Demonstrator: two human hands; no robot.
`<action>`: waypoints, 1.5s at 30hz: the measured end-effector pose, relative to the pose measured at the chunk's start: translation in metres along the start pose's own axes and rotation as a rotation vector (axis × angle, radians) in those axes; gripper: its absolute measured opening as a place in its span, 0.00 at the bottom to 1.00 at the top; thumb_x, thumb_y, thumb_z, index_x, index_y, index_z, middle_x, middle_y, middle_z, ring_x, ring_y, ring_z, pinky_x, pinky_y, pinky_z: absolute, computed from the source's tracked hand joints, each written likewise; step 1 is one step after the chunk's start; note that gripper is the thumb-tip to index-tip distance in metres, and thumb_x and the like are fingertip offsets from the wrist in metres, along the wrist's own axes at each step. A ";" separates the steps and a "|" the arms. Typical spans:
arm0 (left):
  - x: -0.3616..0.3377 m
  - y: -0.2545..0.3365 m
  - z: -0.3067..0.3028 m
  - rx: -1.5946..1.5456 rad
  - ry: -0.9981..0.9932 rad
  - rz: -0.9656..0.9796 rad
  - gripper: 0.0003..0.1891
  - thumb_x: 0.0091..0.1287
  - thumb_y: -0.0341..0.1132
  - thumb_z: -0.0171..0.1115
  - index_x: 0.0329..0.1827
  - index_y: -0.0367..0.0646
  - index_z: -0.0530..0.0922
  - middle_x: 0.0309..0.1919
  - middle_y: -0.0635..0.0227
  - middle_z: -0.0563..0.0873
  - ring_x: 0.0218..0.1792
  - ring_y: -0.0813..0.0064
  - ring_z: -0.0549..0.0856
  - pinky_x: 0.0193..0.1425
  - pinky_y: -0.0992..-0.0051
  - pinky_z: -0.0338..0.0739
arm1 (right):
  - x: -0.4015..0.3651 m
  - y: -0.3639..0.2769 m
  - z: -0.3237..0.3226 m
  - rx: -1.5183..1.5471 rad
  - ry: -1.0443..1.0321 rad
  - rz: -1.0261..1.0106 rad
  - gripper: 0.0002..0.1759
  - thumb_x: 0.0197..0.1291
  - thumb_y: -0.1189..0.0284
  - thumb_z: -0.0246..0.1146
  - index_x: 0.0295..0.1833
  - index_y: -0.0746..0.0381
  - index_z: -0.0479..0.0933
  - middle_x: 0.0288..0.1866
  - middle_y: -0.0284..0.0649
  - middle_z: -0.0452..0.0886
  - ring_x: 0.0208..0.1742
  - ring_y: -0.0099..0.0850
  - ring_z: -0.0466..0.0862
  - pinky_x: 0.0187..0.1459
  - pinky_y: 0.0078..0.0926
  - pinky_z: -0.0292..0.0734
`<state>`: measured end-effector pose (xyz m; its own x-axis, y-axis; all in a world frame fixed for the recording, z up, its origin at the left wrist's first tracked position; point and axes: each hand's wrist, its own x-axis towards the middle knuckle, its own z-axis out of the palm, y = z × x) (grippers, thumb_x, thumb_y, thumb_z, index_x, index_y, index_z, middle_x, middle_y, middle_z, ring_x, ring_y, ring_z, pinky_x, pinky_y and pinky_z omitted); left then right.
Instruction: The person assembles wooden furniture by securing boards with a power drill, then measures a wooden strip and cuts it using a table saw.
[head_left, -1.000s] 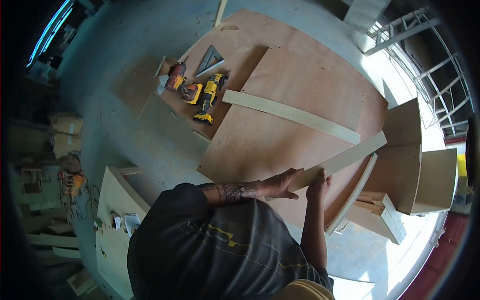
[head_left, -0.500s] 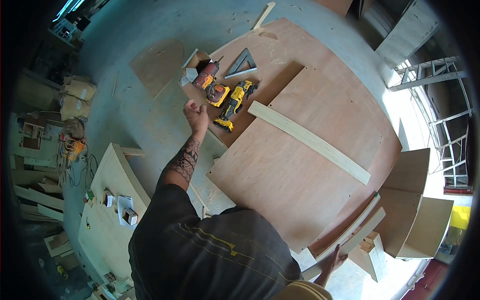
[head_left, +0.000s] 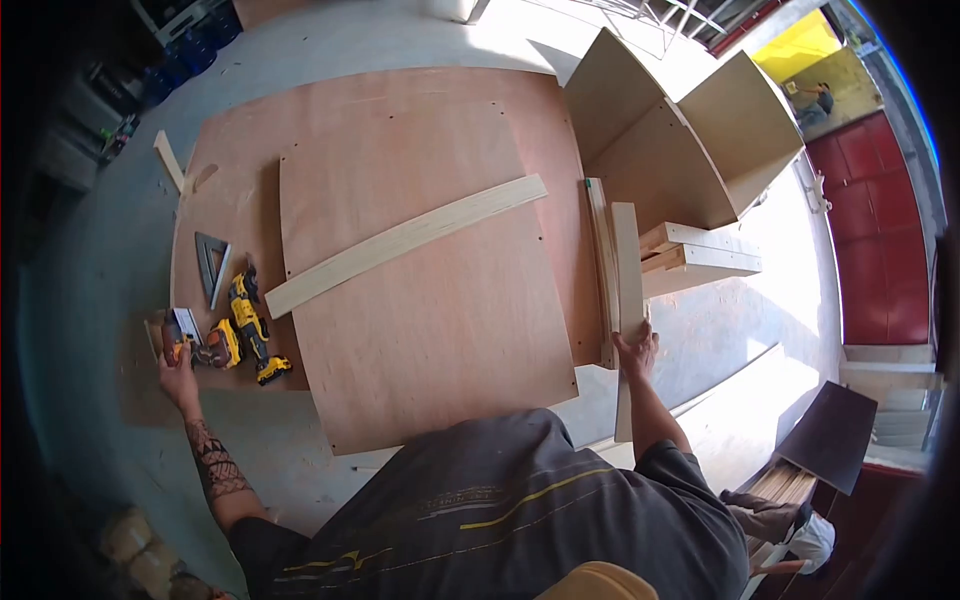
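Beside the right edge of the lower plywood sheet (head_left: 561,195), right hand (head_left: 637,352) pinches a plank (head_left: 628,260) (probably light, stiff; hold mid-length); left hand (head_left: 179,380) at power drill (head_left: 175,341), grip unclear

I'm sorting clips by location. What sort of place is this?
Probably a woodworking shop: a yellow-and-black power tool lies beside a wooden panel, with a wooden strip across it.

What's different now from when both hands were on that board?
The left hand let go of the loose board and reached left to the red power tool. The right hand kept hold of the board and moved it rightward, off the big panel. The plank lying across the panel, the triangle square and the yellow-and-black tool stayed put.
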<state>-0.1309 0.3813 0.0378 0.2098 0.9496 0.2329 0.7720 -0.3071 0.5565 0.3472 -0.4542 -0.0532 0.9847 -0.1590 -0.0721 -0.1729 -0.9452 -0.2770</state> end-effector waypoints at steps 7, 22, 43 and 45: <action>-0.059 0.121 -0.059 -0.173 -0.061 0.104 0.25 0.71 0.38 0.76 0.67 0.35 0.81 0.47 0.62 0.91 0.45 0.75 0.89 0.53 0.73 0.82 | 0.045 -0.028 0.026 0.155 -0.013 -0.148 0.53 0.53 0.51 0.77 0.81 0.61 0.66 0.63 0.55 0.80 0.66 0.54 0.80 0.69 0.49 0.77; -0.249 0.319 0.057 -0.339 -0.552 0.338 0.30 0.66 0.33 0.79 0.70 0.34 0.79 0.51 0.60 0.89 0.47 0.73 0.89 0.53 0.71 0.84 | 0.068 -0.025 0.005 0.106 -0.269 0.002 0.33 0.51 0.60 0.76 0.57 0.65 0.71 0.57 0.58 0.85 0.63 0.55 0.85 0.64 0.47 0.80; -0.250 0.361 0.039 0.061 -0.790 0.282 0.30 0.66 0.37 0.79 0.68 0.34 0.77 0.49 0.59 0.89 0.45 0.69 0.88 0.55 0.68 0.83 | -0.085 0.140 -0.036 0.069 -0.414 -0.118 0.35 0.45 0.67 0.79 0.57 0.65 0.70 0.51 0.55 0.82 0.57 0.55 0.84 0.58 0.49 0.80; -0.249 0.372 0.034 0.167 -0.859 0.315 0.33 0.62 0.38 0.80 0.69 0.35 0.77 0.50 0.55 0.89 0.47 0.61 0.89 0.57 0.63 0.83 | -0.088 0.137 -0.034 0.063 -0.402 -0.143 0.39 0.46 0.65 0.81 0.60 0.66 0.70 0.53 0.54 0.81 0.58 0.53 0.83 0.59 0.48 0.79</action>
<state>0.1244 0.0331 0.1597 0.7452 0.5650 -0.3542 0.6663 -0.6092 0.4301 0.2375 -0.5794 -0.0517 0.9132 0.1082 -0.3930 -0.0486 -0.9283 -0.3687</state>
